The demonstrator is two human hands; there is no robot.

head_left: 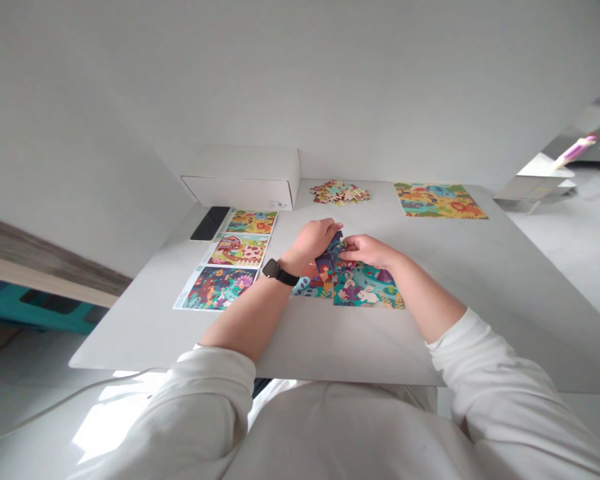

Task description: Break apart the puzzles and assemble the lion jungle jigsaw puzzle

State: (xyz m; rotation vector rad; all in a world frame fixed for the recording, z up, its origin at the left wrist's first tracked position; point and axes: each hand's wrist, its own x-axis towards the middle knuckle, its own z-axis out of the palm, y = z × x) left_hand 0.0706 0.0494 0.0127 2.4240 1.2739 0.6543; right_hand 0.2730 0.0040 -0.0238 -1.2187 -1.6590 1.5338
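Note:
My left hand (316, 239), with a black watch (280, 272) on its wrist, grips the upper edge of a dark blue joined jigsaw section (330, 253). The fingers of my right hand (367, 251) are pinched at that section's right side; whether they hold a separate piece there I cannot make out. The section is tilted above a partly assembled jigsaw puzzle (369, 292) with white rabbits and teal and red parts, lying flat on the table. My hands and the held section hide the puzzle's upper part.
A reference sheet (220, 265) with three pictures lies left, beside a phone (211, 223). Behind are a white box (240, 190) and a pile of loose jigsaw pieces (339, 192). An assembled yellow animal puzzle (439, 201) lies back right on the white table (460, 267).

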